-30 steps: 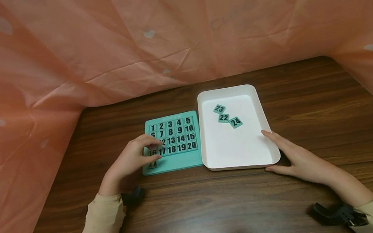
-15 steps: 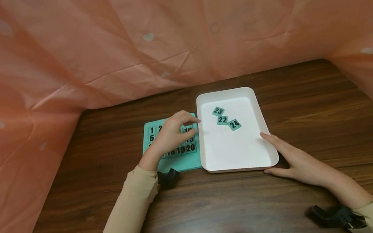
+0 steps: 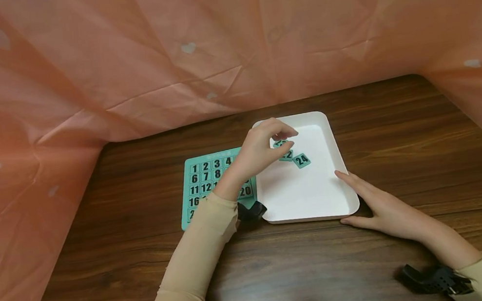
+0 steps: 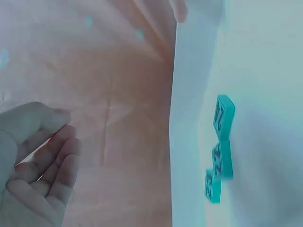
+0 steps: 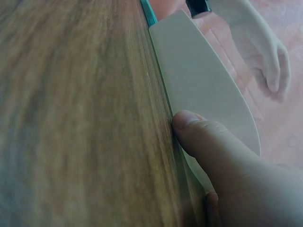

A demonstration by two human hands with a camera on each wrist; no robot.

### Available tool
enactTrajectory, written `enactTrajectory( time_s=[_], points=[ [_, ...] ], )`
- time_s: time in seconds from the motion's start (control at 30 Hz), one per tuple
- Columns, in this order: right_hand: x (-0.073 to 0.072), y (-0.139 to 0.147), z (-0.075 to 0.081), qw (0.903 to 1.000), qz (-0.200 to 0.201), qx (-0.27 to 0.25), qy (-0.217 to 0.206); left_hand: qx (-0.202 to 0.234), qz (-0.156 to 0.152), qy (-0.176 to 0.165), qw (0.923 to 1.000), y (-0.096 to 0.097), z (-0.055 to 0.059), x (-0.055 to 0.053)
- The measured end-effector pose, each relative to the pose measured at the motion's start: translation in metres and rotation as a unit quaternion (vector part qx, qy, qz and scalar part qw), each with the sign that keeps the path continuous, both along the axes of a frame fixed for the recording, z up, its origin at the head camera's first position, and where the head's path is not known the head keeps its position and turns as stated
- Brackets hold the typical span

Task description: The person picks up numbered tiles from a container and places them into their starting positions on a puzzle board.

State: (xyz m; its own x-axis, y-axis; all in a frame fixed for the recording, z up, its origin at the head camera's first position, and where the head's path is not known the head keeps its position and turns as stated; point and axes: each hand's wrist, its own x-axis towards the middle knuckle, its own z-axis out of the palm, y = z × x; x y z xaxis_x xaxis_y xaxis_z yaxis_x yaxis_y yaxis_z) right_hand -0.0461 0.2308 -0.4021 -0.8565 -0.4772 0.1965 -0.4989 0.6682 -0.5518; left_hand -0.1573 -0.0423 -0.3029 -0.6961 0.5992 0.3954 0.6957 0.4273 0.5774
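Observation:
My left hand [image 3: 263,148] hovers over the far left part of a white tray [image 3: 307,197], thumb and fingers bent loosely with a gap between them. The left wrist view shows nothing in it. Three teal number tiles lie in the tray: tile 24 [image 3: 301,160], tile 22 [image 4: 222,159] and tile 23 [image 4: 213,187]. Seen from the head, the left hand partly hides 22 and 23. My right hand [image 3: 388,211] rests at the tray's near right corner, its fairly straight fingers on the right rim. Its thumb [image 5: 203,137] touches the near outer wall.
Left of the tray, close against it, lies a teal number board [image 3: 194,163] with rows of numbered tiles, partly covered by my left forearm. The brown wooden table [image 3: 112,223] is bordered by an orange cloth [image 3: 230,48] at the back and sides.
My left hand has left the board's lower left, near tile 21, and moved right across the board to above the tiles in the tray. The right hand stays at the tray's corner.

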Motion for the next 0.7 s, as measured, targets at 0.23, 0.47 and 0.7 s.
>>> enactTrajectory(
  time_s=[0.23,0.47,0.7],
  points=[
    [0.000,-0.002,-0.001,1.0000,0.001,-0.002,0.000,-0.002,0.034,-0.071,0.9969,0.014,-0.015,-0.018],
    [0.001,-0.004,-0.004,1.0000,0.007,-0.005,0.000,-0.022,0.072,-0.142,0.9870,0.013,-0.041,-0.032],
    [0.001,-0.003,-0.005,0.9999,0.003,-0.001,0.012,-0.091,0.114,-0.160,0.9763,0.013,-0.058,-0.037]
  ],
)
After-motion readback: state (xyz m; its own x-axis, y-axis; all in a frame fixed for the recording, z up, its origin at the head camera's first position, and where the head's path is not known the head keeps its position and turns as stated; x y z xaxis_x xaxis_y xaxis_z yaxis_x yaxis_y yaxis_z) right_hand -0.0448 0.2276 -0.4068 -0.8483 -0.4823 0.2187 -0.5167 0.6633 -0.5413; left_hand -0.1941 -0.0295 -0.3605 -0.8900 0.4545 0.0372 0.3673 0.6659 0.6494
